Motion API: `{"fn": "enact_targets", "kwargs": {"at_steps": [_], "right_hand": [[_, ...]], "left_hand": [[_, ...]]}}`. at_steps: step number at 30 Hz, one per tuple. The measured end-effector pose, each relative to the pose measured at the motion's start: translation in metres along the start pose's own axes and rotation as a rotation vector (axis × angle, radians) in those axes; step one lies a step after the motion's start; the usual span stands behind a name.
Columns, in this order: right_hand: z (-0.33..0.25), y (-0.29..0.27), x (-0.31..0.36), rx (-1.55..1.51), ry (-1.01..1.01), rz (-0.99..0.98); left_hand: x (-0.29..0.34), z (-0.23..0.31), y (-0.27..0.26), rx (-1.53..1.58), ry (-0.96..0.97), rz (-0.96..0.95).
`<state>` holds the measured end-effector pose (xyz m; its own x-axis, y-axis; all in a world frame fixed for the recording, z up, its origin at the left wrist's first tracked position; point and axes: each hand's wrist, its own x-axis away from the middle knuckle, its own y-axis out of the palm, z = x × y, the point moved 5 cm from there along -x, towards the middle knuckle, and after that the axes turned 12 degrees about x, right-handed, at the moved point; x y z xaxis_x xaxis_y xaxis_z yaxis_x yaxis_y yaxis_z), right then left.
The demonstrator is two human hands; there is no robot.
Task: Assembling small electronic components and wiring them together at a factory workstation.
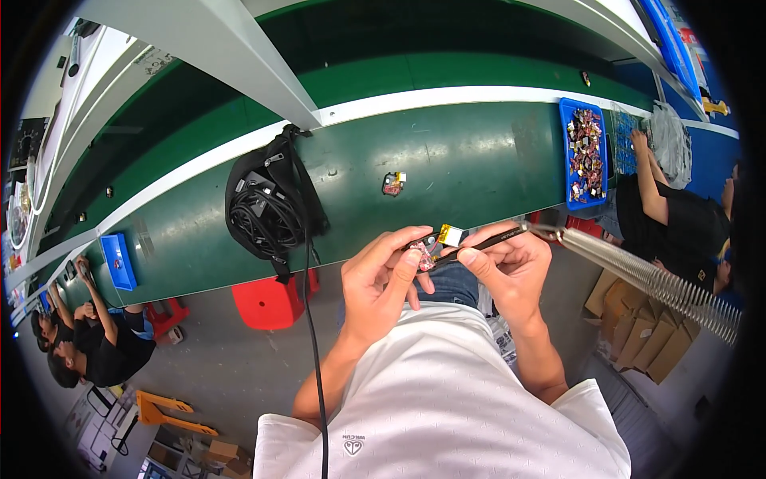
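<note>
Fingers of my left hand (373, 275) pinch the small circuit board (424, 257) beside the green bench (479, 180); my right hand (515, 271) grips the slim black tool (496, 239) — best, I'd judge, to brace lightly — keeping the silver-and-yellow piece (451, 235) unstrained.

rod tool (503, 237): smooth | coil spring (643, 276): shiny metal | benchtop (479, 164): smooth, glossy | bag (317, 214): matt cloth | cartons (630, 327): matt cardboard

Left hand (373, 281) curled; right hand (515, 273) pinching; both forearms (329, 374) angle inward.
</note>
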<state>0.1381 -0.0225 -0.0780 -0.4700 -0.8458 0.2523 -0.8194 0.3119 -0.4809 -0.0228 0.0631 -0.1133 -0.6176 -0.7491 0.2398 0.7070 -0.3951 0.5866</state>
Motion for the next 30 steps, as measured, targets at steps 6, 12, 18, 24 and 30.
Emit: {"fn": "enact_targets", "kwargs": {"at_steps": [6,12,18,24,30], "right_hand": [[-0.003,0.002,-0.001,-0.154,0.041,0.044],[-0.006,0.001,-0.003,-0.069,0.022,0.039],[-0.008,0.002,-0.001,-0.113,0.071,0.003],[-0.012,0.007,0.000,-0.247,0.024,0.061],[-0.012,0.006,0.000,-0.141,0.001,0.063]], "left_hand": [[0.000,0.000,0.001,-0.034,0.030,-0.016],[-0.001,0.001,-0.001,-0.073,0.068,-0.040],[-0.001,0.001,-0.002,-0.128,0.119,-0.074],[-0.001,0.000,-0.003,-0.123,0.111,-0.057],[-0.001,0.003,-0.003,-0.088,0.106,-0.027]]}}
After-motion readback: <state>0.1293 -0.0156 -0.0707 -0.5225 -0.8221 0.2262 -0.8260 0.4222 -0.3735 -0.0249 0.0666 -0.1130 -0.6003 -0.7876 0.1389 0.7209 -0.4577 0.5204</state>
